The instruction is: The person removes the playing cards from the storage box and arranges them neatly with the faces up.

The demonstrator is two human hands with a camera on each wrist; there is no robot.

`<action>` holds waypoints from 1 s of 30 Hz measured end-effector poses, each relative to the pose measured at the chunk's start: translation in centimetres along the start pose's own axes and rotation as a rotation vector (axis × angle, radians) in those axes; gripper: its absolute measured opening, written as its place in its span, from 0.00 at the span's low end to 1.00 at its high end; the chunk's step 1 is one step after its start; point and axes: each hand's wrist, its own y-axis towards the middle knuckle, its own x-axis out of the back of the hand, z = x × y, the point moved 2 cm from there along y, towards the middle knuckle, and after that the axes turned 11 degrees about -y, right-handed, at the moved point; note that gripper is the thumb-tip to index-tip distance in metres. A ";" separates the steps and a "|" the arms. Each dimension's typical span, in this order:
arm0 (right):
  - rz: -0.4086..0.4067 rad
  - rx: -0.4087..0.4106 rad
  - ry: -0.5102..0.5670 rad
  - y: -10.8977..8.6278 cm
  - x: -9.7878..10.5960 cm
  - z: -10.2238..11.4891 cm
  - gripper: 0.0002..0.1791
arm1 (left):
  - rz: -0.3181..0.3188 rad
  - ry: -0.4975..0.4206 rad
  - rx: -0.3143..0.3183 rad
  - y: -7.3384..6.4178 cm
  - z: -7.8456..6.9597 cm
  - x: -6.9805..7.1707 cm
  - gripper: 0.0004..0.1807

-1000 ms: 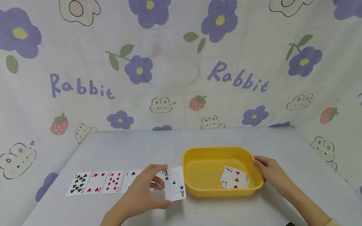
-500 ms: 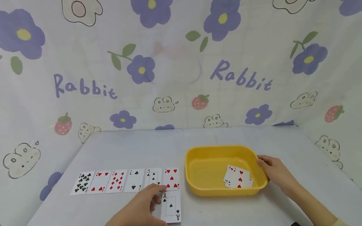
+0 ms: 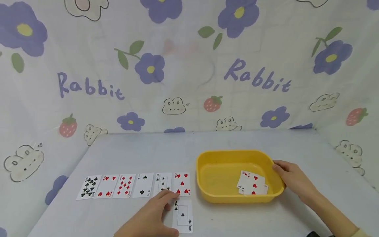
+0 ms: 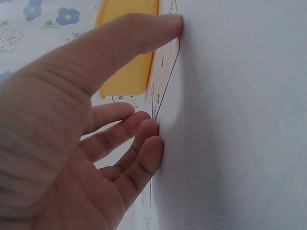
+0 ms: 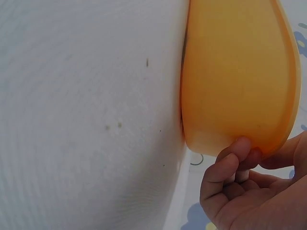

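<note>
The ace of clubs, a playing card [image 3: 182,215], lies low over the table in front of the row, partly between the left thumb and fingers. My left hand [image 3: 152,214] spans it, thumb at its near end and index fingertip at its far end; the left wrist view shows the card's edge [image 4: 165,84] tilted slightly up towards the thumb. With thumb and curled fingers, my right hand [image 3: 291,177] grips the right end of a yellow plastic basin [image 3: 240,199]. In the right wrist view, fingertips [image 5: 242,146] press its outer wall.
Left of the basin runs a row of face-up playing cards, from the ten of clubs [image 3: 88,187] to the five of hearts [image 3: 181,184]. Several overlapping cards [image 3: 253,184] lie inside the basin. A patterned cloth [image 3: 189,65] hangs behind the white table [image 3: 148,148].
My left hand has brought the ace of clubs down from beside the basin to just in front of the five of hearts, uncovering the row. The right hand stays on the basin.
</note>
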 end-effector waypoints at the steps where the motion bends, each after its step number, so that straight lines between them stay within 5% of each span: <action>1: 0.000 -0.004 0.001 0.0 0.0 0.0 0.32 | -0.003 0.004 -0.008 0.0 0.0 0.0 0.45; 13: 0.000 0.013 0.011 0.0 0.1 0.1 0.32 | -0.019 -0.014 0.022 -0.3 0.4 0.4 0.41; 30: -0.012 0.000 0.009 -0.2 -0.1 0.2 0.32 | -0.095 -0.123 -0.056 0.1 0.4 0.8 0.36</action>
